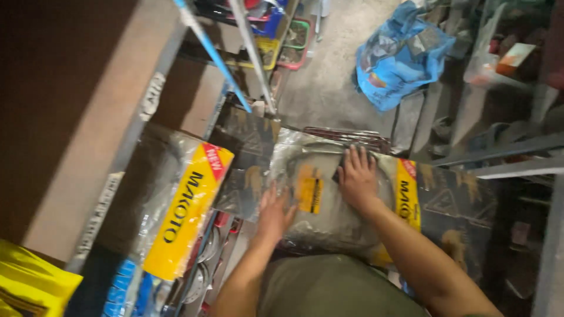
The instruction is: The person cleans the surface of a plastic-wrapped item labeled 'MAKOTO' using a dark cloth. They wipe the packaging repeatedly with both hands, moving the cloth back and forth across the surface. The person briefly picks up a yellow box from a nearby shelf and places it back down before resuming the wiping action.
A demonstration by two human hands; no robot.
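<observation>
While the clear plastic package (329,199) lies flat right in front of the person, both hands are down on top of it, palms pressing, fingers spread, nothing clamped. Its long axis runs left to right across the view, a yellow band at its right end. The right hand (357,179) sits further up toward the far edge, the left hand (275,214) nearer the body at the left end, the two a little apart. Left of it lies a second package with a yellow strip (185,217) beside a shelf (106,147); a blue bag (399,56) rests on the floor (329,76) beyond.
</observation>
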